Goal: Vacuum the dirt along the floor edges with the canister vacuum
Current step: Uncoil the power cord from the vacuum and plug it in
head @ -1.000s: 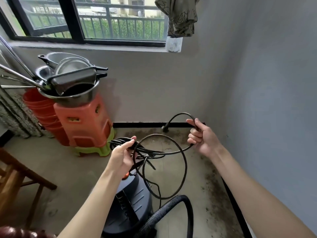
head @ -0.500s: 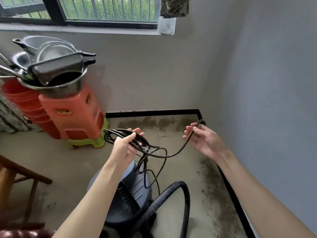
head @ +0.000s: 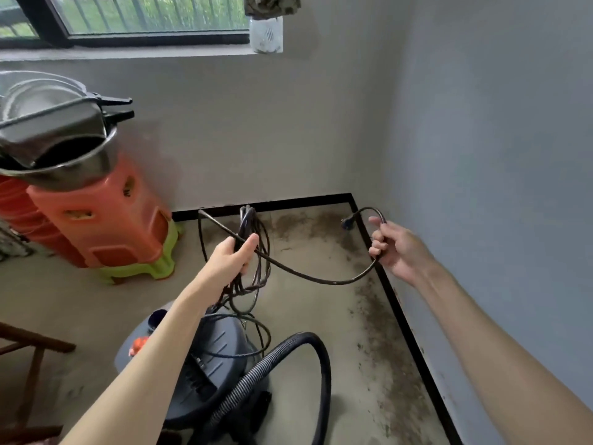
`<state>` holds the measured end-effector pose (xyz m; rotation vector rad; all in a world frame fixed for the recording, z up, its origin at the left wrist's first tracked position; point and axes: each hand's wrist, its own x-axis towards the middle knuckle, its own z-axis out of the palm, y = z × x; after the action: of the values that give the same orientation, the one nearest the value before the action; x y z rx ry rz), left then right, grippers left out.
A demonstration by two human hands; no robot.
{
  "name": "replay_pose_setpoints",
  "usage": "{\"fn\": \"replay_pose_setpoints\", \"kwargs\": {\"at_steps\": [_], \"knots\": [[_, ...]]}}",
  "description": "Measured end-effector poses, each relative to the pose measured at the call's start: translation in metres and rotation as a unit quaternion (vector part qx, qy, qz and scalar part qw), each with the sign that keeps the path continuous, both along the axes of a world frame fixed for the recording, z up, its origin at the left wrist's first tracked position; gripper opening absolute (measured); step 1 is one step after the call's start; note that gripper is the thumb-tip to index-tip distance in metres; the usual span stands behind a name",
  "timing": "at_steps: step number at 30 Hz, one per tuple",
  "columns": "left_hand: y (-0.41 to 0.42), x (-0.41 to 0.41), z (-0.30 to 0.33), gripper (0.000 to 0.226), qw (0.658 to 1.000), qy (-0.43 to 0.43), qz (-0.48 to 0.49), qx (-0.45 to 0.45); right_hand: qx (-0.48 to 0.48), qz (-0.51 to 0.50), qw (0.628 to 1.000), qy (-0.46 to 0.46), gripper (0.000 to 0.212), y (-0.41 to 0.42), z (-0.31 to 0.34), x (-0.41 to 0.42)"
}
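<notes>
Gripping a bundle of looped black power cord (head: 253,252), the left hand (head: 231,261) is raised above the canister vacuum (head: 221,358), fingers and thumb curled tight round the coils, forearm reaching up from lower left. Loose loops hang below the fist down toward the vacuum's lid. One strand runs from the bundle in a sagging arc across to the right hand (head: 401,248). Right hand grip: fingers curled round the cord near its end, thumb up, palm facing left, arm stretched forward along the right wall (head: 497,155). Past the fingers the cord bends over the top of the hand and ends in the plug (head: 346,223), hanging free in the air near the room corner. Hands are well apart, at about the same height.

Canister vacuum sits on the floor (head: 64,300) below the left forearm, dark grey body, orange switch (head: 138,343) on top, ribbed black hose (head: 288,364) looping from its front to the right and back down. Dark dirt (head: 378,332) lies in a band on the floor along the black skirting (head: 407,332) of the right wall and along the back wall's edge. At left, stacked orange plastic stools (head: 106,226) on a green one (head: 141,268), metal basins and pans (head: 54,136) piled on top. Wooden chair (head: 29,364) part visible bottom left. Window (head: 144,20) above.
</notes>
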<state>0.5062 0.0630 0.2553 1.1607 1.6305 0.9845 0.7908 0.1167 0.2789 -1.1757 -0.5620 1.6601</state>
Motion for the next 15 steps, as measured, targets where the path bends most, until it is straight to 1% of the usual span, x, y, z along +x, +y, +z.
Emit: {"fn": "replay_pose_setpoints", "kwargs": {"at_steps": [2,3,5,8,10,12,15], "knots": [[0.01,0.021,-0.001,0.041,0.999,0.036,-0.006,-0.005,-0.006,0.017,1.0,-0.008,0.028,0.013,-0.002,0.032],[0.015,0.032,-0.002,0.042,0.999,0.052,-0.006,-0.005,-0.012,0.02,1.0,-0.012,0.028,0.022,-0.002,0.049],[0.025,0.055,-0.003,0.036,0.995,0.097,0.001,-0.005,-0.008,0.021,0.999,-0.026,0.027,0.043,-0.002,0.084],[0.039,0.088,-0.004,0.027,0.99,0.136,0.027,0.009,0.031,0.019,0.996,-0.086,0.025,0.067,0.003,0.136],[0.048,0.11,-0.005,0.022,0.986,0.146,0.076,0.018,0.049,0.031,0.991,-0.121,0.023,0.073,0.006,0.167],[0.059,0.125,-0.003,0.019,0.98,0.15,0.127,0.024,0.057,0.044,0.991,-0.117,0.026,0.081,0.009,0.188],[0.079,0.145,0.002,0.014,0.979,0.14,0.149,0.023,0.052,0.035,0.996,-0.061,0.028,0.093,0.012,0.205]]}}
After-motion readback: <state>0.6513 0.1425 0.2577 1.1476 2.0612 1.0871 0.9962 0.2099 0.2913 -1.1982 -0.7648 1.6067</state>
